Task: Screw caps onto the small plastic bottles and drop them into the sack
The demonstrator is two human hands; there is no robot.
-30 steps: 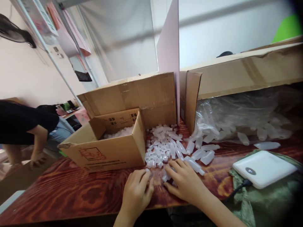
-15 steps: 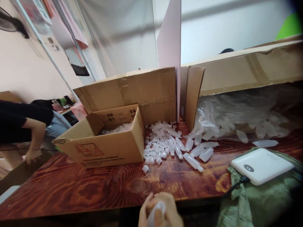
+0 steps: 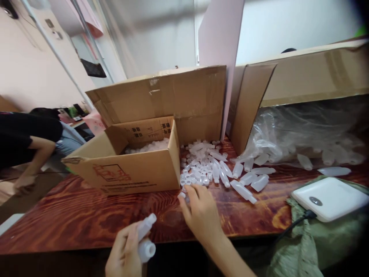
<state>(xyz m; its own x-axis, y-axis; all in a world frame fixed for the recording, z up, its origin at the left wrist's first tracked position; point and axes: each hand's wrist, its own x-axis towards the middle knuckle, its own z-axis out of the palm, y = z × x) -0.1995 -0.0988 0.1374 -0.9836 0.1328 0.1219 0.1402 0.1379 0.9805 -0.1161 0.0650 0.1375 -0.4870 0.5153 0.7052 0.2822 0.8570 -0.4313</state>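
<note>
My left hand (image 3: 125, 250) is closed around two translucent white squeeze tubes, an upper tube (image 3: 145, 227) and a lower tube (image 3: 147, 250), their necks pointing right. Over the front of the table, my right hand (image 3: 200, 209) has its thumb and fingers curled round a small white cap (image 3: 182, 195) at the near edge of the pile. Many more caps (image 3: 198, 173) lie heaped just beyond these fingertips. Right of the heap, loose tubes (image 3: 243, 191) are scattered on the wood.
Left of the pile stands an open carton (image 3: 138, 173) with white pieces inside. A larger carton (image 3: 253, 104) at right holds tubes in a clear bag (image 3: 268, 138). A white power bank (image 3: 331, 198) with a cable rests on green cloth (image 3: 311, 238). Another person's arm (image 3: 37, 157) is at far left.
My hands were together around a tube at the bottom edge. Now they are apart: the left lower left with two tubes, the right forward at the caps. The view has shifted slightly.
</note>
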